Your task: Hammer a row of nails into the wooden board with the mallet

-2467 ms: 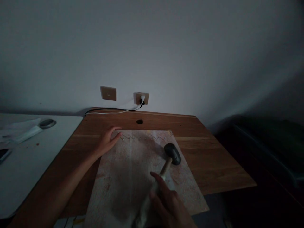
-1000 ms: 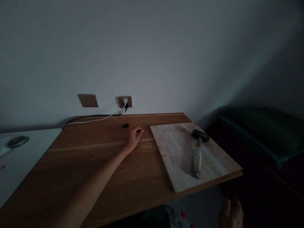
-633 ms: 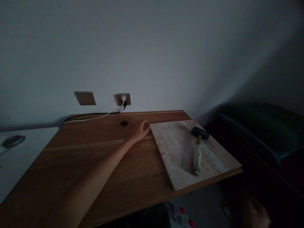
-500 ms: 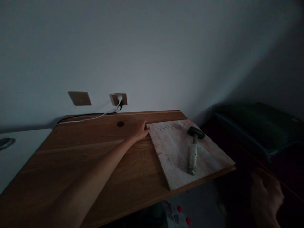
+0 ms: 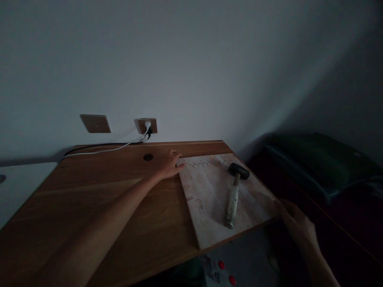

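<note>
A pale square slab that looks like a tile point(image 5: 206, 199) lies on the right end of a wooden desk, with a dark zigzag line near its far edge. On top of it rests a rubber mallet point(image 5: 235, 197), its black head away from me and its worn white handle towards me. My left hand point(image 5: 172, 164) holds the tile's far left corner, thumb over the top. At the near right corner, my right hand point(image 5: 296, 225) grips the tile's edge; some of its fingers are hidden in shadow. Neither hand touches the mallet.
The wooden desk point(image 5: 113, 199) has a round cable hole point(image 5: 147, 157). White and black cables run along its back to a wall socket point(image 5: 147, 126). A white surface point(image 5: 26, 187) adjoins at left. A dark green cushion-like object point(image 5: 320, 159) lies at right.
My right hand has come in from the lower right and taken hold of the tile's near right corner. My left hand stays at the far left corner. The view has shifted slightly.
</note>
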{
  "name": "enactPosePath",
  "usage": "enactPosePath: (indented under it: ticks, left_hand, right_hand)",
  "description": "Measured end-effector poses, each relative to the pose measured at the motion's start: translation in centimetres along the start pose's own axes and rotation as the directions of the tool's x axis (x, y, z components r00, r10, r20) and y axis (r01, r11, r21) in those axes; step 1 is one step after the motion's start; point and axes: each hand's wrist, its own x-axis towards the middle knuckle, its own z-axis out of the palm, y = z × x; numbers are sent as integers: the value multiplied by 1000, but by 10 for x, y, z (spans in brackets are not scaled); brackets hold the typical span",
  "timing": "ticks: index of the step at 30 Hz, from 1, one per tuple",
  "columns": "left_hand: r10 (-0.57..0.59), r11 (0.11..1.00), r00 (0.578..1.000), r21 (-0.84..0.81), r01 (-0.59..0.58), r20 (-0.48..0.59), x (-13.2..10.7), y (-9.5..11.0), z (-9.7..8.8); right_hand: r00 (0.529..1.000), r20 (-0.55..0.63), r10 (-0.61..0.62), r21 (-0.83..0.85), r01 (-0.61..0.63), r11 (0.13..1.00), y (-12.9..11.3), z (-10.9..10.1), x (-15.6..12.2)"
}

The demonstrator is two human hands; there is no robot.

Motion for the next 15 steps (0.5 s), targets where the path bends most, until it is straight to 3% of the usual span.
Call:
enactPosePath:
  ticks: [4,8,10,12,14,15]
  left_hand:
    - [45,992,999,122,-43,-9,-44,-27,-57]
    - [-73,953,997,293,77,-25,-99,-60,-120]
    - [-134,916,989,373,150,-68,-123,-76,-146]
    - [-193,876,974,425,227,-122,-143,-87,-165]
    - [-221,860,959,427,278,-179,-158,-88,-178]
    - [-222,866,954,408,289,-203,-164,-85,-181]
  right_hand:
    - [998,26,-54,44,53,998,-21,5,-47]
    - [967,92,-239,161,222,962,-45,15,-96]
    - [923,158,-350,227,311,923,-60,19,-115]
    - [876,132,-464,263,421,868,-82,24,-132]
    - [806,-39,-591,254,580,774,-114,30,-150]
    - [736,-115,-667,238,672,701,-134,33,-159]
